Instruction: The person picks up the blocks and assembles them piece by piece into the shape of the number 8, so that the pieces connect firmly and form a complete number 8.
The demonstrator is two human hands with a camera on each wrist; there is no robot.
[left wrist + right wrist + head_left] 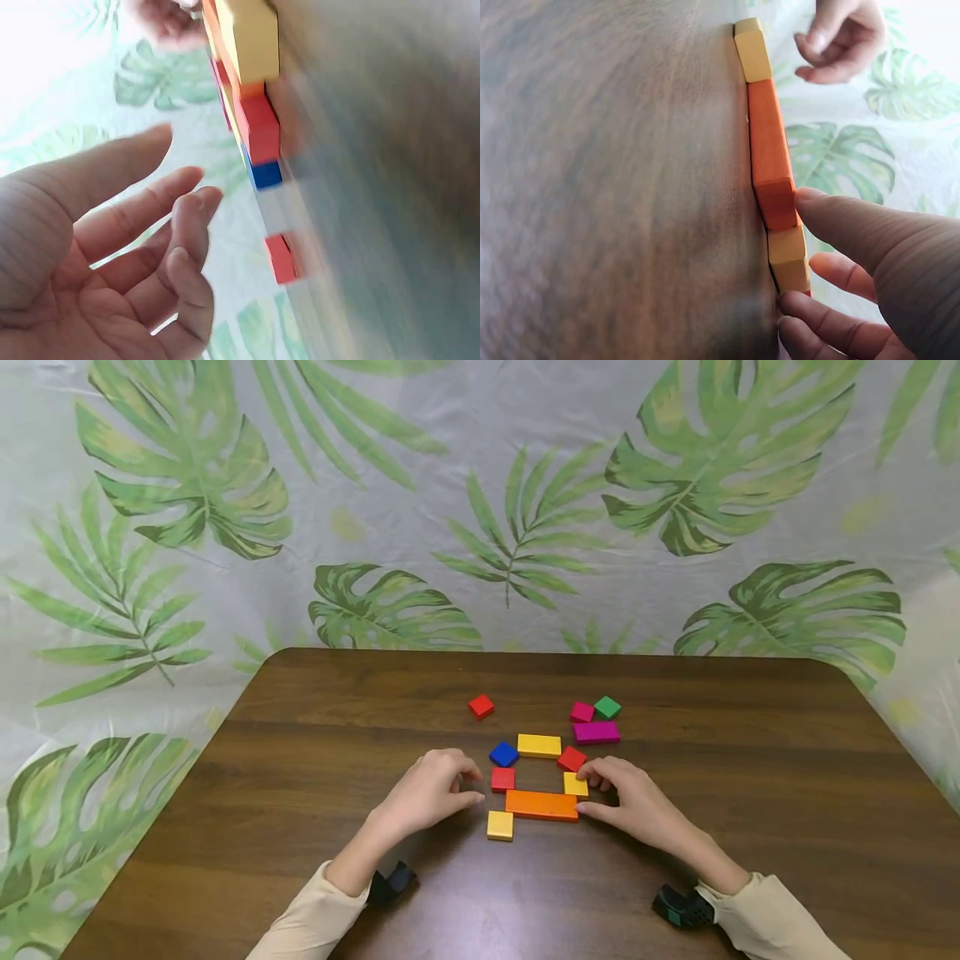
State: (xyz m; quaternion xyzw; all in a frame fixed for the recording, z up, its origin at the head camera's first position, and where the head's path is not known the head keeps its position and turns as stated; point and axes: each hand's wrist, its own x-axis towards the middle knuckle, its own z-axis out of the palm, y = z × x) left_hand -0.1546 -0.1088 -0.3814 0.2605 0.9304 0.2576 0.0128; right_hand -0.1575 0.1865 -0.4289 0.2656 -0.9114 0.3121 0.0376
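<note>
My left hand (431, 789) hovers left of the blocks, fingers loosely bent and holding nothing; the left wrist view shows the bare palm. Nearest to it are a red cube (503, 779) and a light yellow cube (500, 826). At the other side, the thumb of my right hand (633, 802) touches the right end of a long orange block (542, 805). Its index fingertip is at a yellow cube (575, 784), just behind that end. In the right wrist view the orange block (771, 142) lies flat between two yellow cubes.
Behind lie a blue cube (504, 754), a yellow block (539, 746) and a tilted red cube (572, 759), forming a rough ring. Farther back are a purple block (597, 732), a magenta cube (582, 712), a green cube (607, 707) and another red cube (482, 707).
</note>
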